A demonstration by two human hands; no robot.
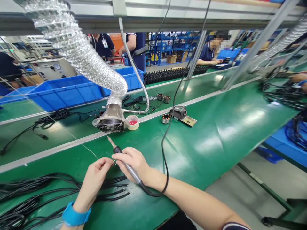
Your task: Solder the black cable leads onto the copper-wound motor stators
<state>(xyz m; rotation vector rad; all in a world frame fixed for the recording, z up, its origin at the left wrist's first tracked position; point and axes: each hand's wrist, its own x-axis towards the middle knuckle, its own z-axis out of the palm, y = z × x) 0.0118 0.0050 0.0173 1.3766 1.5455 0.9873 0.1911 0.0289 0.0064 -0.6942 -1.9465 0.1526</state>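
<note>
My right hand [134, 161] is wrapped round a soldering iron [131, 172], its tip pointing up and away toward the fume extractor hood [109, 123]. My left hand [94, 179], with a blue wristband, is closed in a pinch on small wire ends [114, 162] between the two hands. They are partly hidden by the fingers. A thin strand [88, 149] runs from the upper left down to my left hand. Black cables [52, 179] lie bundled under and left of my left hand, their cut ends [122, 191] below my right hand.
Beyond my hands are a tape roll [133, 126] with red inside, a copper-wound stator [165, 118] and an iron stand [178, 111] with a sponge tray [188, 121]. The iron's black cord [163, 143] hangs from above. Blue bins [64, 94] and co-workers [208, 52] are farther back.
</note>
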